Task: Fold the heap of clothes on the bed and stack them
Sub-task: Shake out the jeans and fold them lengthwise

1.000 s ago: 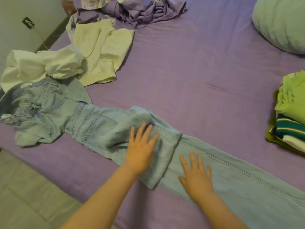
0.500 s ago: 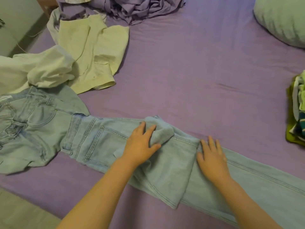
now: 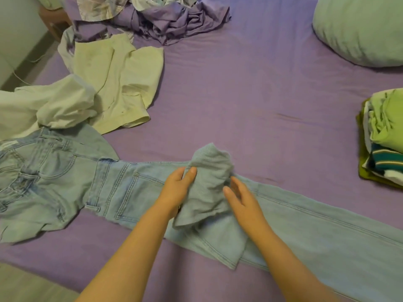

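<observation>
Jeans (image 3: pixel 130 188) lie stretched along the bed's (image 3: pixel 250 94) near edge, one bunched light-blue fold (image 3: pixel 209 171) raised at their middle. Left hand (image 3: pixel 177 188) pinches that fold between thumb and fingers; right hand (image 3: pixel 242 198) touches its other side, fingers loosely curved. Folded clothes stack (image 3: pixel 386 136) sits at the right edge.

Single head view, close, looking forward-down onto bed (image 3: pixel 250 88).
</observation>
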`<state>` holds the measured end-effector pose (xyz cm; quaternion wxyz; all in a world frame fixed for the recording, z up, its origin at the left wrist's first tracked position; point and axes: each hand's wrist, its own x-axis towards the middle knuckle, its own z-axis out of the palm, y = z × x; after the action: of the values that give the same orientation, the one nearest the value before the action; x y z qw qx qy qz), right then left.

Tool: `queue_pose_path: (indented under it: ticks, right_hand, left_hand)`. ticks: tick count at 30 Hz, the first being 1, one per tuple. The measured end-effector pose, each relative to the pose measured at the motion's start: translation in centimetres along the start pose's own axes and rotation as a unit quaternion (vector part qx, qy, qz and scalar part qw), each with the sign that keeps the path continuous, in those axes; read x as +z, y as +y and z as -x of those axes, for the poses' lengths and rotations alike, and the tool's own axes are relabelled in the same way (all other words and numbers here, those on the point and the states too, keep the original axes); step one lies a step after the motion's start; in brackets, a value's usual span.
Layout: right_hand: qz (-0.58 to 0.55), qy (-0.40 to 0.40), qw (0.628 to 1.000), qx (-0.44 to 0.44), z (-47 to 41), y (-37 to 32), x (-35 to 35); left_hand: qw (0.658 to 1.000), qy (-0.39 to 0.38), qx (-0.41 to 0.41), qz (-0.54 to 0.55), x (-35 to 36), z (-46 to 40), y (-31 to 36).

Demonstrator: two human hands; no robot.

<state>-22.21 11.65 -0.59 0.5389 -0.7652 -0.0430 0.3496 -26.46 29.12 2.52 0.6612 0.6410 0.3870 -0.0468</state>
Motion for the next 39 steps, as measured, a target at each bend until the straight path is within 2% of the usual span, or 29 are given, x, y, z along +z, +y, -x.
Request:
queue_pose_path:
  ticks: [3, 6, 8, 11, 16, 19, 21, 23, 28, 32, 33, 35, 37, 39]
  right_hand:
    - [-0.196, 0.011, 0.977, 0.082, 0.3, -1.1, 0.1]
    - [-0.266, 0.020, 0.958, 0.109, 2.0, -1.3, -2.7]
    - [-0.323, -0.012, 0.939, 0.119, 3.6, -1.6, -5.0]
    - [-0.389, -0.050, 0.913, 0.114, 5.8, -1.4, -8.9]
    - [-0.389, 0.088, 0.910, 0.113, 8.4, 0.9, -15.6]
    - [-0.317, 0.195, 0.922, 0.106, 10.8, 2.8, -20.6]
    - [-0.181, 0.259, 0.944, 0.096, 12.4, 4.4, -23.8]
    - [-0.058, 0.297, 0.950, 0.076, 14.1, 6.1, -26.7]
    - [0.130, 0.279, 0.948, 0.073, 17.6, 11.5, -33.1]
    - [0.173, 0.302, 0.929, 0.122, 19.7, 16.7, -37.0]
    - [0.168, 0.303, 0.930, 0.127, 20.0, 18.1, -37.8]
    - [0.163, 0.267, 0.939, 0.140, 20.4, 20.8, -39.3]
    - [0.180, 0.214, 0.948, 0.154, 20.6, 22.9, -40.1]
    - [0.189, 0.202, 0.949, 0.153, 20.5, 24.2, -40.6]
  left_hand:
    - [0.994, -0.058, -0.041, 0.088, 2.6, 2.0, 1.5]
    - [0.981, -0.102, -0.078, 0.148, 4.9, 4.0, 2.4]
    - [0.976, -0.123, -0.095, 0.153, 6.3, 5.3, 3.1]
    - [0.985, -0.137, -0.071, 0.077, 9.1, 6.6, 3.2]
    - [0.991, -0.074, 0.031, -0.107, 16.0, 8.4, 1.3]
    - [0.978, -0.042, 0.108, -0.171, 21.3, 10.2, -0.1]
    - [0.966, -0.059, 0.143, -0.207, 25.2, 11.5, -1.0]
    - [0.954, -0.085, 0.164, -0.235, 29.1, 12.6, -1.8]
    - [0.933, -0.122, 0.167, -0.294, 37.5, 14.1, -3.8]
    - [0.901, -0.214, 0.148, -0.347, 42.4, 14.0, -5.7]
    - [0.884, -0.254, 0.145, -0.365, 43.3, 13.9, -6.3]
    - [0.827, -0.314, 0.170, -0.434, 44.8, 13.5, -7.3]
    - [0.782, -0.306, 0.204, -0.504, 45.6, 12.7, -8.1]
    - [0.760, -0.268, 0.223, -0.548, 45.9, 11.4, -8.8]
